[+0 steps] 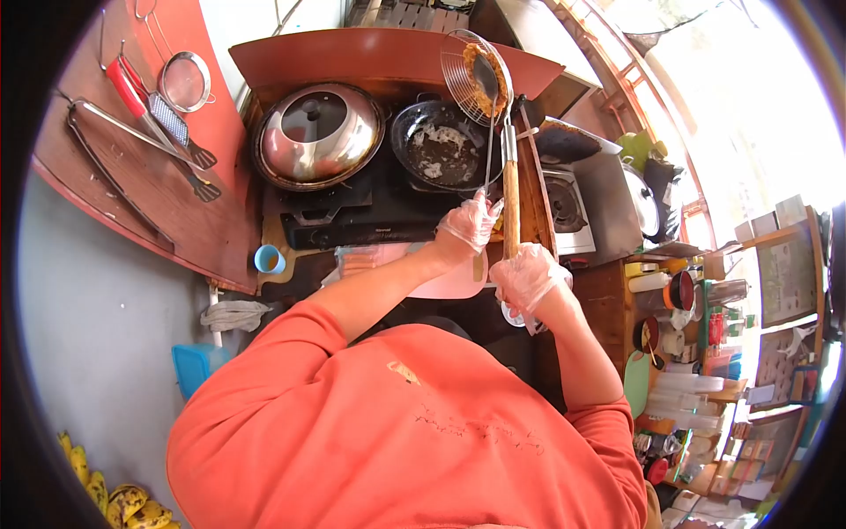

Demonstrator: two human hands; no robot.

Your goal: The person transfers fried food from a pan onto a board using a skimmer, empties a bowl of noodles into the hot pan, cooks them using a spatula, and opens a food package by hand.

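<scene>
Both hands wear clear plastic gloves. My left hand [470, 224] is closed round the thin metal handle of a ladle [486, 72], whose dark bowl lies against browned food [499, 86] in a wire strainer [458, 78]. My right hand [527, 277] grips the strainer's wooden handle [511, 198]. The strainer is raised over the back right rim of a black wok [414, 141], which holds oil and pale bits on a stove [379, 225]. Left of the wok stands a large pan with a shiny domed lid [304, 145].
A pink board [449, 280] lies in front of the stove, with a blue cup [269, 259] to its left. Utensils and a small sieve [184, 81] hang on the left wall. Another burner [564, 204] is beyond the wooden partition. Bananas [126, 504] are at bottom left.
</scene>
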